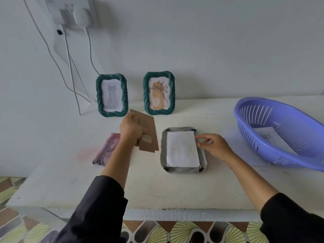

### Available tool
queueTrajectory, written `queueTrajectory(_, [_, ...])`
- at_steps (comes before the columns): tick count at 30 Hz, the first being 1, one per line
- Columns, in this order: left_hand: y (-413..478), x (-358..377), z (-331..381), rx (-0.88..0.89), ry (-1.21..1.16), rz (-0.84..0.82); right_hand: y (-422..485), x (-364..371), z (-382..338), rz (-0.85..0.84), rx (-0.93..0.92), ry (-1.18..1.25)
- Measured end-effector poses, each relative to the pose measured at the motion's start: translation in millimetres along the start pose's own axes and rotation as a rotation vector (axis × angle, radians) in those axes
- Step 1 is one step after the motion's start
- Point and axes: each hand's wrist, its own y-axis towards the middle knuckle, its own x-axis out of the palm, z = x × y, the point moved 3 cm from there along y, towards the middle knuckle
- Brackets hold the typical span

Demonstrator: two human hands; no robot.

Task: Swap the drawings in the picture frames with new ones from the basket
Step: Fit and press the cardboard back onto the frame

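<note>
A picture frame [164, 151] lies face down in the middle of the table, its back open, with a white sheet [182, 151] lying in it blank side up. My right hand [214, 146] touches the sheet's right edge with thumb and forefinger. My left hand [131, 129] grips the brown cardboard backing [149, 137] above the table, left of the frame. Two green frames stand against the wall: one with a cat drawing [112, 95], one with a flower drawing [159, 92]. The purple basket [280, 134] at the right holds a drawing sheet [268, 135].
A pink-purple cloth [108, 149] lies on the table under my left forearm. White cables [70, 67] hang from wall sockets at the upper left. Another paper sheet [233, 142] lies under the basket. The table's front edge [157, 213] runs above a patterned floor.
</note>
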Motion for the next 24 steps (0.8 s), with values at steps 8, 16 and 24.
queueTrajectory(8, [-35,60,20,-0.163,-0.395,-0.418,-6,3,-38,-0.070,-0.026,0.319])
queueTrajectory(16, [-33,79,7,-0.148,-0.165,-0.571,-11,5,-20,-0.068,0.176,0.342])
queueTrajectory(24, [-24,84,6,-0.084,-0.070,-0.621,-14,3,-22,-0.063,0.184,0.354])
